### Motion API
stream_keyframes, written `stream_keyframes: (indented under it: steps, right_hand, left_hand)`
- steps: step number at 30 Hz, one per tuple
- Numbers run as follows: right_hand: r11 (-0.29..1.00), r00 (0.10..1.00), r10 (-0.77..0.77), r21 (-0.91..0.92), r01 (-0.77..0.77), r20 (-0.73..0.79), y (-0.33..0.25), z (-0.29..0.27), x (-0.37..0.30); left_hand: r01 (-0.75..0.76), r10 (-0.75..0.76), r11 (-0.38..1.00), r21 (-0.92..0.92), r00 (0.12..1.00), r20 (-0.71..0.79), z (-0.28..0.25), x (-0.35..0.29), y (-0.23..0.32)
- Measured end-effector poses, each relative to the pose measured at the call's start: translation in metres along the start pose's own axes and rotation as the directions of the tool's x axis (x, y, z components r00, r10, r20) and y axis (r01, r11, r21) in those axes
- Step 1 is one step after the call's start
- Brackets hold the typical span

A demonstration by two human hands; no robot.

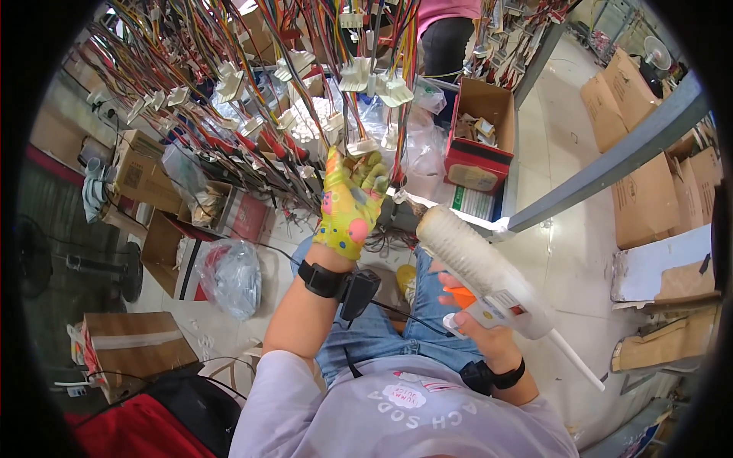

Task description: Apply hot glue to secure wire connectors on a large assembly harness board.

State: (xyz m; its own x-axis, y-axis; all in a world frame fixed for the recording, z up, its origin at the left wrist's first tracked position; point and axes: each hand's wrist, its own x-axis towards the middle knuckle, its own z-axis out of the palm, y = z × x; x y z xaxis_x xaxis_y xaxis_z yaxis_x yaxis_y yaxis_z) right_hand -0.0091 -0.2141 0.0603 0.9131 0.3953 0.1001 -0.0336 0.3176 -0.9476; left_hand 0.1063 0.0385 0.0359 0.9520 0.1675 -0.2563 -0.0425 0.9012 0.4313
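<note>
My left hand (351, 206) wears a yellow glove with coloured dots. It is raised to the hanging wires, its fingers curled at a white wire connector (363, 146); the exact contact is partly hidden by the glove. My bare right hand (489, 336) is closed around the handle of a hot glue gun (481, 263). The gun has a whitish, wrapped barrel and an orange trigger (461, 296), with my fingers at it. A white glue stick (576, 360) sticks out of its back end. The dark nozzle (416, 208) points up and left, close to the connectors right of my glove.
Many coloured wire bundles (305, 84) with white connectors hang ahead. Behind them is a red box (477, 164) with small parts, beside clear plastic bags (424, 149). A grey metal post (611, 160) slants at right. Cardboard boxes (137, 343) stand on both sides. A person (447, 46) stands beyond.
</note>
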Motion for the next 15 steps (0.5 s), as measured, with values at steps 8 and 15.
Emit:
stream_keyframes:
  steps: [8,15]
  right_hand:
    - [1.0,1.0,0.013,-0.009,-0.013,0.02,0.001,-0.002,0.002]
    - [0.996,0.998,0.042,-0.076,-0.038,0.054,0.002,-0.001,0.009]
  left_hand:
    - [0.102,-0.1,0.993,-0.063,0.995,0.022,-0.013,-0.009,0.007]
    - [-0.113,0.1,0.981,0.156,0.991,0.088,-0.024,-0.038,0.006]
